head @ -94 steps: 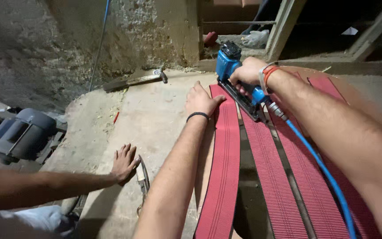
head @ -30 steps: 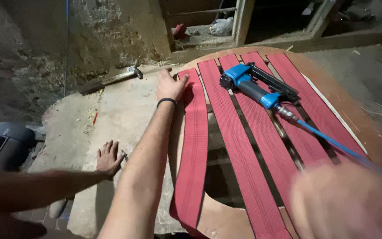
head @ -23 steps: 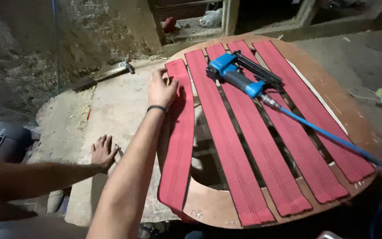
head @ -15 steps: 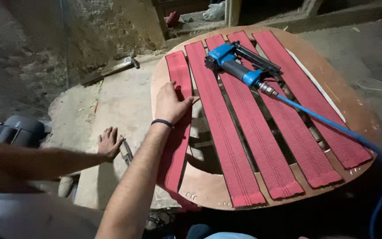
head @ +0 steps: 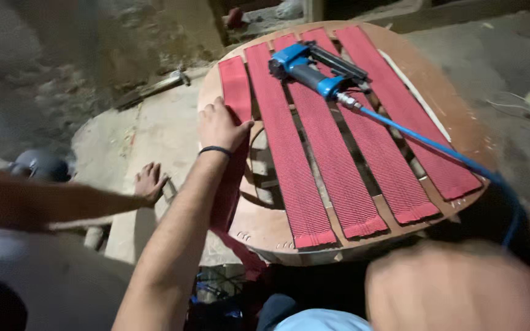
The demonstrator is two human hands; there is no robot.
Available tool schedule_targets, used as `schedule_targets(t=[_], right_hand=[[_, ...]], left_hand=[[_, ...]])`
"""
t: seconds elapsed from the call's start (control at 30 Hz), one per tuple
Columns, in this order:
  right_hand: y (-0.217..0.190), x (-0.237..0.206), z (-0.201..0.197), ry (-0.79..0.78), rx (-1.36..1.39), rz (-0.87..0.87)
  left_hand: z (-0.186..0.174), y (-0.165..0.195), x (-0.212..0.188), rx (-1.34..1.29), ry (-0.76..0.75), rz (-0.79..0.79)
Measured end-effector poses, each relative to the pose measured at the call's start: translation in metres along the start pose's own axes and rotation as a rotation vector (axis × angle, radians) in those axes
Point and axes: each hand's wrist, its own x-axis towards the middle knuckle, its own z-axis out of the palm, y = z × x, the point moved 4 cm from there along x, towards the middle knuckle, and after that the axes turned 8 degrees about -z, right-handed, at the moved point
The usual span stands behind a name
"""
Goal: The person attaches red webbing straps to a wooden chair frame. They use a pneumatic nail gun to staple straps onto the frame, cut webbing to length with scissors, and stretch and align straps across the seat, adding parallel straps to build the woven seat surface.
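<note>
The round wooden frame [head: 461, 132] lies flat before you, five red webbing strips [head: 289, 153] stretched across it. Your left hand [head: 222, 125] presses flat, fingers spread, on the leftmost strip [head: 235, 86] at the frame's left edge. Your right hand's state cannot be told; only a blur shows at near right. The blue pneumatic stapler [head: 305, 64] rests unheld at the far side; its blue hose [head: 424, 144] trails right. Risk: easing pressure would likely slacken the strip; a snagged hose could drag the stapler off
</note>
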Motion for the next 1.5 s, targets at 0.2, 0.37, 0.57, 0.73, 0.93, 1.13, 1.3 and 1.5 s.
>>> schedule_targets(t=[0.2, 0.37, 0.57, 0.73, 0.93, 1.13, 1.3, 1.5], right_hand=[[0.140, -0.034, -0.008, -0.202, -0.903, 0.822], [0.178, -0.050, 0.017, -0.550, -1.359, 0.721], [0.187, -0.042, 0.024, -0.436, -1.483, 0.855], [0.186, -0.047, 0.028, -0.431, -1.557, 0.858], [0.182, -0.047, 0.029, -0.423, -1.586, 0.888], [0.189, -0.055, 0.021, -0.466, -1.584, 0.986], [0.209, -0.066, 0.007, -0.515, -1.734, 0.837], [0.226, -0.078, -0.004, -0.478, -1.680, 0.749]], left_hand=[[0.002, 0.000, 0.023, -0.254, -0.432, -0.268], [-0.005, -0.006, 0.006, -1.162, -1.020, -0.553], [-0.023, 0.008, -0.036, -1.510, -1.145, -0.621], [-0.006, 0.006, -0.045, -1.613, -1.123, -0.636], [0.020, 0.022, -0.064, -1.858, -1.095, -0.586], [-0.014, 0.035, -0.135, -1.548, -0.924, -0.727], [-0.031, 0.034, -0.190, -1.487, -0.676, -0.667], [-0.017, 0.025, -0.225, -1.452, -0.505, -0.639]])
